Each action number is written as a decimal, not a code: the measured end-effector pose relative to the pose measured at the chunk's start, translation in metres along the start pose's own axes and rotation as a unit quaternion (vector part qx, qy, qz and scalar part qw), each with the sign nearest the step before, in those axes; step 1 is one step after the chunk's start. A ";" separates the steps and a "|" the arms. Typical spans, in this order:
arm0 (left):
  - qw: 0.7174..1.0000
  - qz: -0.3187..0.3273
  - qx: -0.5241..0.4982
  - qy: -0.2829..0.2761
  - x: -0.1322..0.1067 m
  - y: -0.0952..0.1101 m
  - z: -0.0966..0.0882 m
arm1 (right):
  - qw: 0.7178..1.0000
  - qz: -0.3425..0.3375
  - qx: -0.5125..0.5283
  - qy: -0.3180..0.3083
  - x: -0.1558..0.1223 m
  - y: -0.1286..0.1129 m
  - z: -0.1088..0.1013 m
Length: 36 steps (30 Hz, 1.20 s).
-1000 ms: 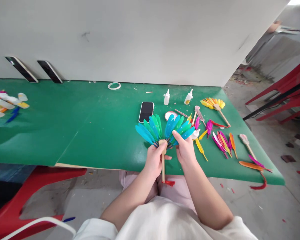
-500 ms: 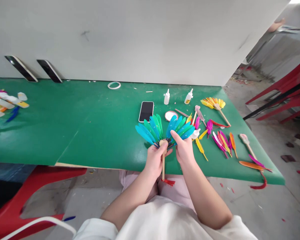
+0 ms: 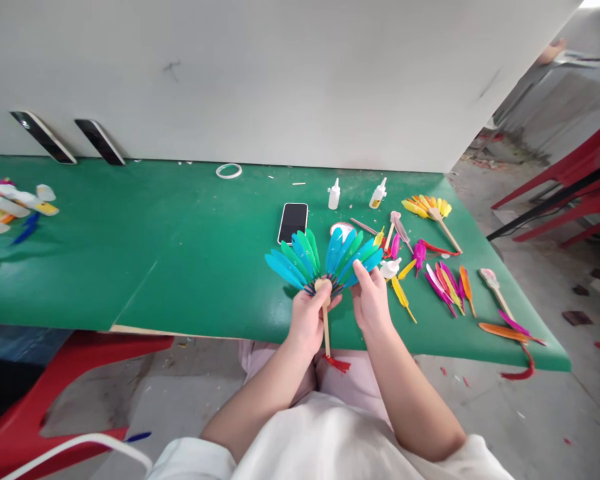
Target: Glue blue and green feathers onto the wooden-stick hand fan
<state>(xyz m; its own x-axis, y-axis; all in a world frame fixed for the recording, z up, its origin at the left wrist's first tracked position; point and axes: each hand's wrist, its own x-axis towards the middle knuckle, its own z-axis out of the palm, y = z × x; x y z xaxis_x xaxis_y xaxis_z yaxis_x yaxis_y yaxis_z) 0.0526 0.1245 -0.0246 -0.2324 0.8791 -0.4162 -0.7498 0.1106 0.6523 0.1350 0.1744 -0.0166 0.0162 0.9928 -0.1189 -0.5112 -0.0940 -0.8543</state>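
Note:
A blue and green feather fan with a wooden handle and a red tassel is held up over the table's front edge. My left hand is closed around the top of the handle, its thumb on the round wooden head. At the fan's right side my right hand pinches a blue feather between thumb and fingers. Behind the fan lies a round white lid or dish, partly hidden by feathers. A white glue bottle lies just beyond my right hand.
On the green table are a phone, two upright glue bottles, a tape ring, a yellow feather fan and several loose feathers. Two phones lean on the wall. A red chair stands at left.
The fan has tilted and shifted slightly left in my left hand. My right hand's fingers have moved a little right, to a feather at the fan's outer right side.

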 end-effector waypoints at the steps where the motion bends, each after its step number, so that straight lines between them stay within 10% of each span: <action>1: 1.000 0.003 -0.001 0.004 0.000 0.000 0.000 | 1.000 -0.003 -0.002 0.001 -0.001 0.000 -0.001; 24: 0.998 0.044 -0.050 -0.022 0.000 0.006 0.005 | 0.994 0.032 -0.085 -0.059 -0.015 0.014 -0.020; 36: 0.998 0.024 0.038 -0.041 0.002 0.008 -0.007 | 0.939 0.124 -0.184 -0.263 -0.040 0.018 -0.032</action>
<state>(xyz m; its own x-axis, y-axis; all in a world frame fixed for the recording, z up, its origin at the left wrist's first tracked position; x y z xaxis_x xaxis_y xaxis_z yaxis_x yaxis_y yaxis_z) 0.0419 0.1244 -0.0246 -0.2133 0.9189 -0.3318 -0.6886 0.0995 0.7182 0.1528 0.1310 -0.0440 -0.5397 0.8276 -0.1544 -0.1106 -0.2515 -0.9615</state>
